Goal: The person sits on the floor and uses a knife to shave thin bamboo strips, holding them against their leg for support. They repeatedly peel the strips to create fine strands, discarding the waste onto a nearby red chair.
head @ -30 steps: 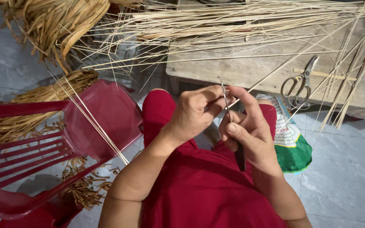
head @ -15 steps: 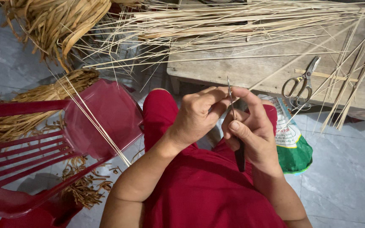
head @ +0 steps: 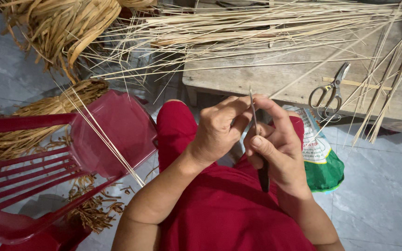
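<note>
My right hand (head: pixel 280 151) grips a small knife by its dark handle (head: pixel 263 177), with the thin blade (head: pixel 253 111) pointing up. My left hand (head: pixel 217 132) pinches its fingertips against the blade near the top, on a thin pale reed strip (head: pixel 331 58) that runs up and to the right over the table. Both hands are held above my lap, which is covered in red cloth (head: pixel 229 209).
A worn wooden table (head: pixel 275 81) ahead carries long pale reed stalks (head: pixel 266 23) and metal scissors (head: pixel 329 90). A red plastic chair (head: pixel 112 125) lies on its side at left. A bundle of flat straw (head: pixel 61 23) hangs at top left. Brown scraps (head: pixel 91 211) litter the tiled floor, and a green and white bag (head: pixel 323 162) sits at right.
My left fingers have closed in on the upper part of the blade and both hands have shifted slightly. The rest is as it was.
</note>
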